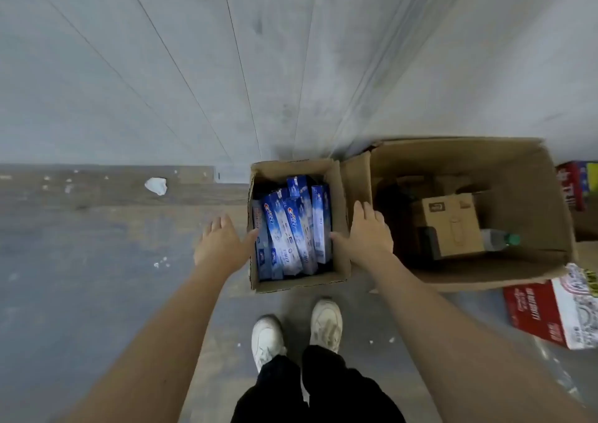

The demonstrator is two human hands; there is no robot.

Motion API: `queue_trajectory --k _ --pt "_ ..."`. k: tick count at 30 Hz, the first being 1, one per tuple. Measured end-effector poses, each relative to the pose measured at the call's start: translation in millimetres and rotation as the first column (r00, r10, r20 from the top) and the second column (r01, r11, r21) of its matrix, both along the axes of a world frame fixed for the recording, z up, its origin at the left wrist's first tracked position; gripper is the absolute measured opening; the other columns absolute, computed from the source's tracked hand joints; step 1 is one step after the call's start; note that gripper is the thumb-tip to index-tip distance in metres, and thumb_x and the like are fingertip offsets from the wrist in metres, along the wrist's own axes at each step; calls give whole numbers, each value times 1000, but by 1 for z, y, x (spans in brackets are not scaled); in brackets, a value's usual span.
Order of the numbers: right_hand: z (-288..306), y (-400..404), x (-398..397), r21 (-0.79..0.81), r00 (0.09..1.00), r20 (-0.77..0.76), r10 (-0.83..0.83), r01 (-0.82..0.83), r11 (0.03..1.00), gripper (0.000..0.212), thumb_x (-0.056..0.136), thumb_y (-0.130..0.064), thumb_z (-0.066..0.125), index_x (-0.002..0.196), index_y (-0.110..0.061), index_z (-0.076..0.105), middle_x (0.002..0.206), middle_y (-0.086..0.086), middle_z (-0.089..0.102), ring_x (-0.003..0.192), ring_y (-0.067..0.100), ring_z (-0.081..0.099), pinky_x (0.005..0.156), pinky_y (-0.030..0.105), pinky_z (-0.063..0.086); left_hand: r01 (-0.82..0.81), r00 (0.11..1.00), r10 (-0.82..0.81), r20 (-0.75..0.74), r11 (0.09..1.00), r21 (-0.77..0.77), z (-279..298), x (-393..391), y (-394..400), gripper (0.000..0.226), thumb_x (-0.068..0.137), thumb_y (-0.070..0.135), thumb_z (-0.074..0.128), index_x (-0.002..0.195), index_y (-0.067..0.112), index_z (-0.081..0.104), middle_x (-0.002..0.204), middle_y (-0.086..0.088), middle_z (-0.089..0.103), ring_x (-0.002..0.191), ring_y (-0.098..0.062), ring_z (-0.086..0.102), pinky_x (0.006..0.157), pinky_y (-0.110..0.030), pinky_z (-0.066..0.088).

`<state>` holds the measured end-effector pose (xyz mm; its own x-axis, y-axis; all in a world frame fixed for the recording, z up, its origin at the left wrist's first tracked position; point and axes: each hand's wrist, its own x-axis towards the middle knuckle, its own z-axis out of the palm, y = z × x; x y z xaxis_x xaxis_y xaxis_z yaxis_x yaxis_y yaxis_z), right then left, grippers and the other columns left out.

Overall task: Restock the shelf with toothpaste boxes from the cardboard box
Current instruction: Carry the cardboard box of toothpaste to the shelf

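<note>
A small open cardboard box (297,285) stands on the floor in front of my feet, filled with several blue toothpaste boxes (293,231) lying lengthwise. My left hand (220,241) is at the box's left wall, fingers spread and straight, thumb at the rim. My right hand (365,231) lies over the box's right wall, fingers straight, thumb pointing into the box toward the toothpaste. Neither hand holds anything. No shelf is in view.
A larger open cardboard box (504,272) stands to the right, holding a small brown carton (449,225) and a plastic bottle (500,239). Red printed cartons (537,312) lie at the right edge. A grey wall (291,66) rises behind. A crumpled white scrap (156,185) lies on the floor.
</note>
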<state>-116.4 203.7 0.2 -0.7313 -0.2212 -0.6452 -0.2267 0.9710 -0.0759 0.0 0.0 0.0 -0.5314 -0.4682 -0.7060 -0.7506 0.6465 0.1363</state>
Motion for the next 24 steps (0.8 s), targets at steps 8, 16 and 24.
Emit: queue_trajectory --k 8,16,24 --pt "-70 -3 -16 -39 998 -55 -40 37 999 65 92 -42 54 142 -9 30 139 12 44 127 29 41 99 39 42 40 999 -39 36 999 -1 -82 -13 0 78 94 56 35 148 2 16 152 -15 29 140 -29 27 115 -41 22" --pt "-82 -2 -23 69 991 -136 -16 25 997 30 93 -38 50 98 -11 62 92 7 61 97 25 59 77 36 53 106 992 -96 84 987 -117 -90 -18 2 40 99 34 30 111 7 56 110 -15 61 105 -30 53 94 -38 39" --pt "-94 1 -16 11 967 29 -255 255 967 38 95 -40 41 70 -14 51 76 5 56 80 27 65 69 35 54 87 996 -84 29 988 -125 -97 -17 9 39 101 33 29 107 10 60 101 -12 64 94 -29 59 86 -36 44"
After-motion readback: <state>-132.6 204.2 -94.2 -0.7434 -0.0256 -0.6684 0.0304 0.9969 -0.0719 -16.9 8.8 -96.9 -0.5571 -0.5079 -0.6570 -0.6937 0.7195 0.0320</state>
